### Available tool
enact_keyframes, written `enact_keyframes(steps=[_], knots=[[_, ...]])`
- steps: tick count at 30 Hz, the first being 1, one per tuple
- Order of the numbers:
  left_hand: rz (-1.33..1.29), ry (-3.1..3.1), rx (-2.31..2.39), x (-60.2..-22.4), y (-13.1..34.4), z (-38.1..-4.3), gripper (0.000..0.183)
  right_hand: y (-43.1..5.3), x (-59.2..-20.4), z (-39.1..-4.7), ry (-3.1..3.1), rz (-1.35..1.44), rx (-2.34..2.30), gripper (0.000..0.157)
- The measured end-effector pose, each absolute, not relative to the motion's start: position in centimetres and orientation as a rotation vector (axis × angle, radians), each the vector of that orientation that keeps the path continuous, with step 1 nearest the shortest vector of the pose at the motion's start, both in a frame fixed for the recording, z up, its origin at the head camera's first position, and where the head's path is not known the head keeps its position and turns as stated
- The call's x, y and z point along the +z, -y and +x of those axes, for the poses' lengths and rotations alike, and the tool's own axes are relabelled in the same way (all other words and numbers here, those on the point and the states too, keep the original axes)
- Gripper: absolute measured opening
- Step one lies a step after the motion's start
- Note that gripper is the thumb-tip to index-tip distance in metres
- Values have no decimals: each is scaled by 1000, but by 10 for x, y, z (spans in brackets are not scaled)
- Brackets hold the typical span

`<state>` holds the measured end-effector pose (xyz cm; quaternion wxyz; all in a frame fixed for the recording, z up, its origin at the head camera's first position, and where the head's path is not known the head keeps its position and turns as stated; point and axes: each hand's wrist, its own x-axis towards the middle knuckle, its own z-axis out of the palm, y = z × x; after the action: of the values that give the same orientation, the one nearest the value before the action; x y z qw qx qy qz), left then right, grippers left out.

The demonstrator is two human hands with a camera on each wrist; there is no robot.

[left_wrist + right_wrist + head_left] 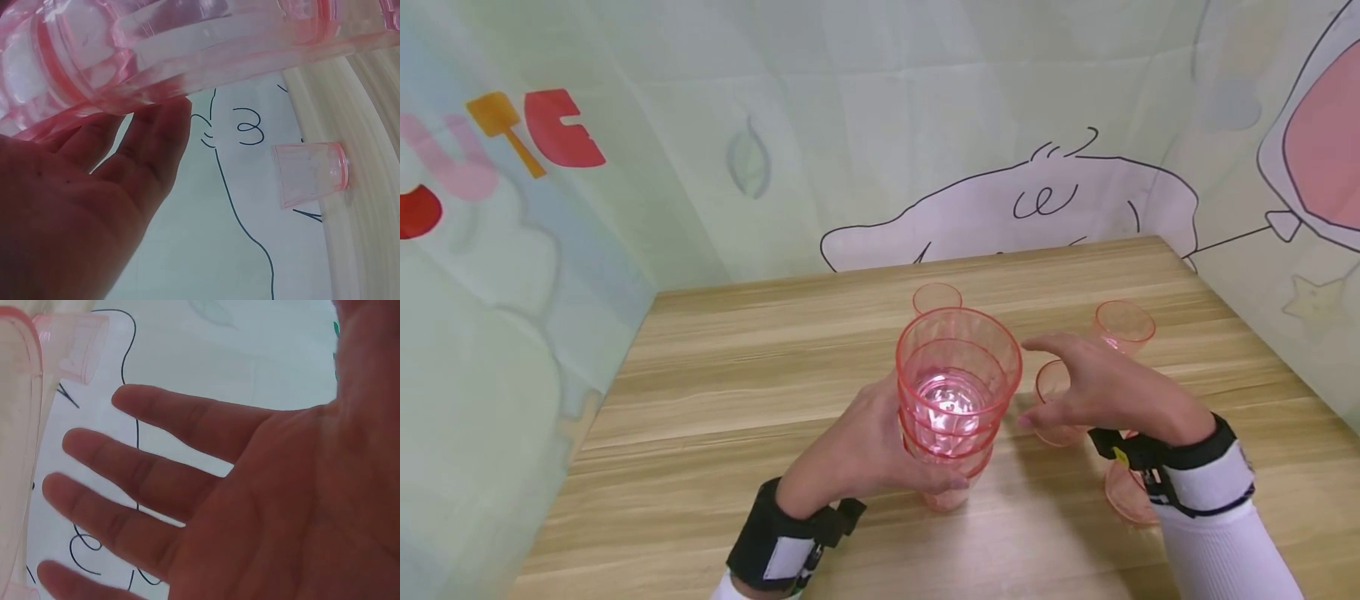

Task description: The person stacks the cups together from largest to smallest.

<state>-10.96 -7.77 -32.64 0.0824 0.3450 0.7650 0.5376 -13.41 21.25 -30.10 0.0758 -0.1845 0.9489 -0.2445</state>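
A stack of nested clear pink cups (pixel 958 417) is upright in my left hand (pixel 868 442), whose fingers and thumb grip its side. The same stack (pixel 212 56) runs across the top of the left wrist view. To its right hovers my right hand (pixel 1112 387), holding nothing; its fingers (pixel 175 419) are spread in the right wrist view. Partly behind this hand stands a pink cup (pixel 1051 382). Another pink cup (pixel 1127 500) is partly hidden by the right wrist. Whether the stack's bottom touches the table is hard to tell.
On the wooden table (pixel 737 375) one pink cup (pixel 937 297) stands behind the stack and another (pixel 1124 325) at the back right. A printed cloth wall (pixel 775 183) rises along the table's back and sides.
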Motion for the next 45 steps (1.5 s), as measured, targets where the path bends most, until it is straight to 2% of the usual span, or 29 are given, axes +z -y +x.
enact_keyframes(steps=[15, 23, 31, 34, 40, 45], knots=[[1031, -2256, 1585, -326, 76, -111, 97, -213, -313, -137, -2944, -473, -479, 86], [1018, -2275, 1566, -326, 76, -110, 99, -210, -316, -137, -3006, -449, -391, 76], [1011, -2306, 1545, -327, 78, -110, 97, -213, -316, -140, -2987, -362, -451, 58], [1031, -2303, 1549, -327, 78, -111, 98, -213, -315, -140, -2992, -351, -450, 60], [1044, -2296, 1559, -327, 79, -111, 98, -213, -312, -139, -3020, -374, -439, 73], [1030, -2303, 1554, -327, 79, -111, 98, -212, -310, -138, -3072, -429, -459, 71]])
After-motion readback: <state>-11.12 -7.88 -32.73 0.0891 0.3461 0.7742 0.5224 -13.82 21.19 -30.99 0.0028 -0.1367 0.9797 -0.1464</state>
